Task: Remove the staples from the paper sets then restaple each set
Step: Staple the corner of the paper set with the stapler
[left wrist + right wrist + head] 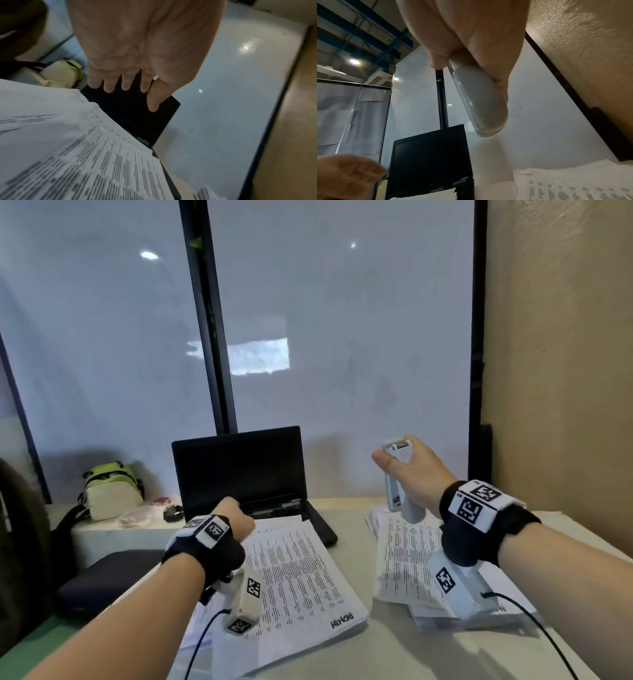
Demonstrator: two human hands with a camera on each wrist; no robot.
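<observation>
Lying on the counter (394,645) are two paper stacks (301,573), lower centre and lower right; right hand (416,474) grips one grey stapler (397,474), left hand (236,518) hangs relaxed, empty.

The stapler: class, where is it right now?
In the head view the stapler is on the right, gripped upright in the right hand, above the right paper stack.

Open black laptop (239,470) at desk's back, green-and-cream bag (111,491) to its left, dark pouch (102,580) nearer
</observation>
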